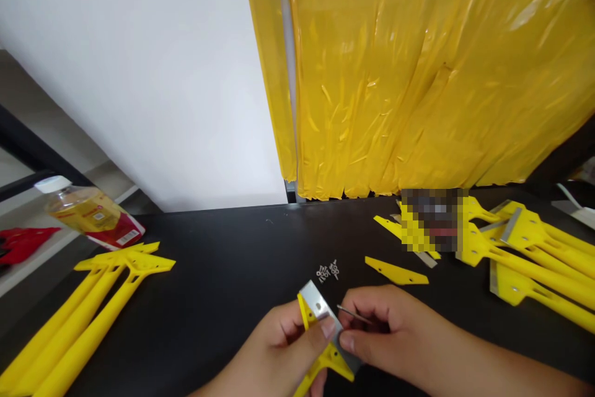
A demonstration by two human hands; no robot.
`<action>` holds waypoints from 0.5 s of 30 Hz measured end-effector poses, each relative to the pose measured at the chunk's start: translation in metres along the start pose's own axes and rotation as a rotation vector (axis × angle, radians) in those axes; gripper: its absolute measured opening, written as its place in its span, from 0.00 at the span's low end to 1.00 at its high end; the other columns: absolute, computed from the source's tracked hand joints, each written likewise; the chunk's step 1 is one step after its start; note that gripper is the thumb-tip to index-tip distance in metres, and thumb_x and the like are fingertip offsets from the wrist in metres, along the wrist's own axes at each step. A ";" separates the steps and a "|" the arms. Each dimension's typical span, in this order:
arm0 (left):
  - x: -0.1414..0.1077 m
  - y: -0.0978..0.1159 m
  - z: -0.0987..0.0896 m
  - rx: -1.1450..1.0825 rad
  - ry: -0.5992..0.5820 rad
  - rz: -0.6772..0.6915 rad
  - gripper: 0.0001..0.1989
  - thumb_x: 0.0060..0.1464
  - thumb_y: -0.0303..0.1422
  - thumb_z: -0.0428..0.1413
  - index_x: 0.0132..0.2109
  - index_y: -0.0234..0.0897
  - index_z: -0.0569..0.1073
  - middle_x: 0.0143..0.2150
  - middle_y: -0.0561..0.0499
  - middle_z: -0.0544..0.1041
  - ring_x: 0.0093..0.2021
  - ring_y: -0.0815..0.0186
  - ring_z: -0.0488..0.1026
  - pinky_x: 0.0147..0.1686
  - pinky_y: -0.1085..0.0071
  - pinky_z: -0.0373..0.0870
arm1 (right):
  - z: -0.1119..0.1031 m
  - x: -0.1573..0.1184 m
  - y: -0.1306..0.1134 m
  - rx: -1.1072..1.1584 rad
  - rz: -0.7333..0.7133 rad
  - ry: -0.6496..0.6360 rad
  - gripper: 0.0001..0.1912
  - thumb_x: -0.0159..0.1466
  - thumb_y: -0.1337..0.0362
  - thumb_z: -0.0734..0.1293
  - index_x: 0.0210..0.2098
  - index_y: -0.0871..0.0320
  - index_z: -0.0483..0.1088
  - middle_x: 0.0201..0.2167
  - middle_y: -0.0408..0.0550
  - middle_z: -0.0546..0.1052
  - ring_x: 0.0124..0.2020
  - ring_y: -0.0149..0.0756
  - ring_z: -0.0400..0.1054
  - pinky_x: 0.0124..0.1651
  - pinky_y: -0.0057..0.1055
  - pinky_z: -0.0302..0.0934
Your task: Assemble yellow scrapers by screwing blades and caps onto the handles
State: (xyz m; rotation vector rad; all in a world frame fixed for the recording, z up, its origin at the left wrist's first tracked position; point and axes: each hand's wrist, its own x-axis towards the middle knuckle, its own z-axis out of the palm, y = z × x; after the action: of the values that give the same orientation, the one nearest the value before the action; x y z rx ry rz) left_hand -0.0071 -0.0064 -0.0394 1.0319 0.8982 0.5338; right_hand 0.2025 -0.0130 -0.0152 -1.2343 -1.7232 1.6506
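My left hand point(283, 341) is closed around a yellow plastic scraper handle point(331, 357) and pins a flat metal blade point(312, 295) against its head with the thumb. The handle's head has small holes, and one also shows in the blade. Close by on the right, my right hand point(390, 326) is closed on a thin metal rod point(349, 311), its tip pointing left toward the blade. The rod's other end is hidden in the palm. Just beyond both hands lies a small heap of screws point(328, 270). A loose yellow plate with holes point(396, 270) rests past my right hand.
Scrapers with blades point(515, 285) are piled at the right, beside more yellow plates and a blurred-out patch. Yellow handles point(100, 310) lie at the left, before a bottle point(95, 214). A yellow plastic curtain point(418, 75) hangs behind the black table point(223, 261).
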 end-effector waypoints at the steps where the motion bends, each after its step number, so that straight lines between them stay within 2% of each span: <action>1: 0.000 0.000 0.000 0.009 -0.005 0.004 0.25 0.57 0.58 0.61 0.38 0.37 0.77 0.20 0.58 0.72 0.16 0.75 0.64 0.16 0.81 0.60 | 0.000 0.000 0.000 -0.002 0.002 -0.010 0.07 0.65 0.64 0.68 0.30 0.57 0.69 0.25 0.37 0.64 0.29 0.30 0.55 0.31 0.26 0.50; 5: 0.000 -0.001 0.001 0.058 -0.045 0.016 0.24 0.59 0.57 0.60 0.40 0.39 0.76 0.16 0.60 0.69 0.13 0.75 0.60 0.13 0.80 0.54 | -0.002 0.000 0.003 0.000 -0.004 -0.021 0.08 0.65 0.65 0.68 0.29 0.58 0.71 0.24 0.37 0.64 0.27 0.29 0.54 0.30 0.26 0.48; 10: 0.000 -0.001 0.001 0.061 -0.052 0.023 0.24 0.59 0.57 0.60 0.41 0.38 0.75 0.19 0.60 0.70 0.14 0.75 0.62 0.13 0.80 0.56 | 0.003 -0.001 0.004 -0.006 -0.008 -0.003 0.08 0.65 0.66 0.69 0.28 0.58 0.70 0.24 0.36 0.64 0.27 0.28 0.55 0.29 0.25 0.49; 13: -0.002 0.004 0.000 0.057 -0.058 0.016 0.25 0.58 0.58 0.60 0.39 0.38 0.73 0.19 0.60 0.70 0.13 0.76 0.60 0.14 0.81 0.57 | 0.001 -0.003 0.002 -0.088 -0.030 0.019 0.13 0.69 0.59 0.68 0.30 0.58 0.72 0.25 0.38 0.68 0.28 0.30 0.60 0.31 0.25 0.54; 15: -0.003 0.007 -0.002 0.042 -0.027 -0.026 0.26 0.57 0.59 0.60 0.38 0.39 0.73 0.16 0.61 0.70 0.10 0.76 0.58 0.12 0.81 0.54 | -0.013 -0.004 0.000 -0.201 -0.086 0.111 0.18 0.75 0.52 0.61 0.36 0.56 0.75 0.28 0.41 0.73 0.31 0.32 0.66 0.35 0.28 0.61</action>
State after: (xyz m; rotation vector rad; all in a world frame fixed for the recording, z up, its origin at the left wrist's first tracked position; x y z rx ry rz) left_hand -0.0101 -0.0044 -0.0331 1.0621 0.9006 0.4799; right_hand 0.2152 -0.0089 -0.0119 -1.2949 -1.8804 1.3607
